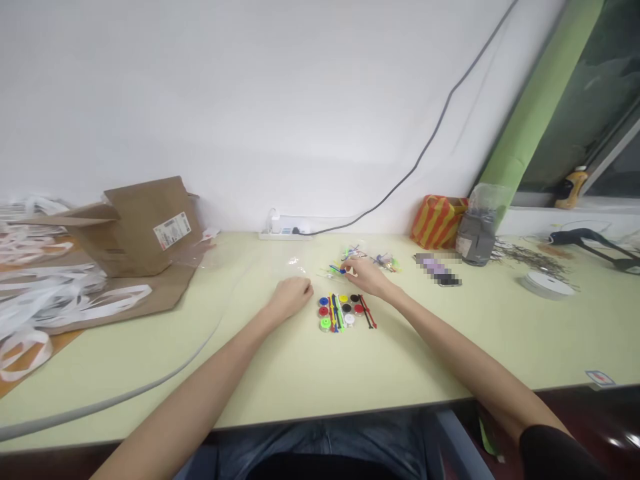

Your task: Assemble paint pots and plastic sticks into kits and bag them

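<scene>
An open brown cardboard box (pixel 137 230) stands at left. The left hand (pixel 291 298) rests on the pale green table (pixel 280 387), fingers curled; whether they pinch anything, I cannot tell. Just beside it lie round multicoloured plastic discs (pixel 324 311) and slim multicoloured plastic arrows (pixel 335 313). Beyond them, the right hand (pixel 364 276) pinches thin blue-and-green plastic pieces (pixel 337 269).

Near edge: open table (pixel 310 387) leaves passage below the coloured discs (pixel 347 308) and arrow pieces (pixel 336 312).
Left: a grey cable (pixel 135 393) crosses the way; a cardboard box (pixel 145 233) and white straps (pixel 45 300) block beyond.
Right: open stretch short of the white spool (pixel 550 287).
Back right: striped bag (pixel 433 223) obstructs.
</scene>
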### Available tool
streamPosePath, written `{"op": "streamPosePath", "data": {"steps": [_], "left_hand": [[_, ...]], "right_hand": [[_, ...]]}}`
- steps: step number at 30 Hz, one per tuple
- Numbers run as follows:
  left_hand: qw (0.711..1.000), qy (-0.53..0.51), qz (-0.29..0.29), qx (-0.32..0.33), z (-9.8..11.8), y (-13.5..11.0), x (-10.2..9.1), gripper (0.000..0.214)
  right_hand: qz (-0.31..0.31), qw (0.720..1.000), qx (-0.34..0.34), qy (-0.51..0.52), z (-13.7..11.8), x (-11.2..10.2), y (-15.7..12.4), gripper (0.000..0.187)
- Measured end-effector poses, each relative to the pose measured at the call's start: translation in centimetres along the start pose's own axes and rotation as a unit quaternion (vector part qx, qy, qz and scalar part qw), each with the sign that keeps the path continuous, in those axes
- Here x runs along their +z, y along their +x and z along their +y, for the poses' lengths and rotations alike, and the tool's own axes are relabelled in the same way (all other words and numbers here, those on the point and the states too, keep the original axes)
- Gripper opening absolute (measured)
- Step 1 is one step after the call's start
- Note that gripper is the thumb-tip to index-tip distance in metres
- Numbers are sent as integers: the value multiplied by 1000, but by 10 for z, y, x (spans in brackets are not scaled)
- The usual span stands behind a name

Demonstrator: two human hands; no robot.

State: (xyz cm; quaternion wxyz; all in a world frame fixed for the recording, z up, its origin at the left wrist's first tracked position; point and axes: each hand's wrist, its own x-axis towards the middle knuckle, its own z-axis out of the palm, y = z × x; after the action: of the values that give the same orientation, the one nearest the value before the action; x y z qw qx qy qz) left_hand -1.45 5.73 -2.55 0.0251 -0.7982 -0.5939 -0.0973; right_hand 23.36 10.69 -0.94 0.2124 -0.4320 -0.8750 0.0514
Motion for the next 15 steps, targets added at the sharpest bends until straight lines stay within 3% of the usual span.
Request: {"op": "streamPosePath", "data": {"steps": [4,7,15], "left_hand": [[1000,-1,-2,5,0,-2,0,30],[1000,-3,-4,8,0,-3,0,30],[1000,-9,-2,10,1,-4,-1,29]], "right_hand": [[-34,996,44,-74,6,16,22,10],[-37,994,49,-86,8,20,28,13],[-18,999,35,-18,15,10,22,26]]}}
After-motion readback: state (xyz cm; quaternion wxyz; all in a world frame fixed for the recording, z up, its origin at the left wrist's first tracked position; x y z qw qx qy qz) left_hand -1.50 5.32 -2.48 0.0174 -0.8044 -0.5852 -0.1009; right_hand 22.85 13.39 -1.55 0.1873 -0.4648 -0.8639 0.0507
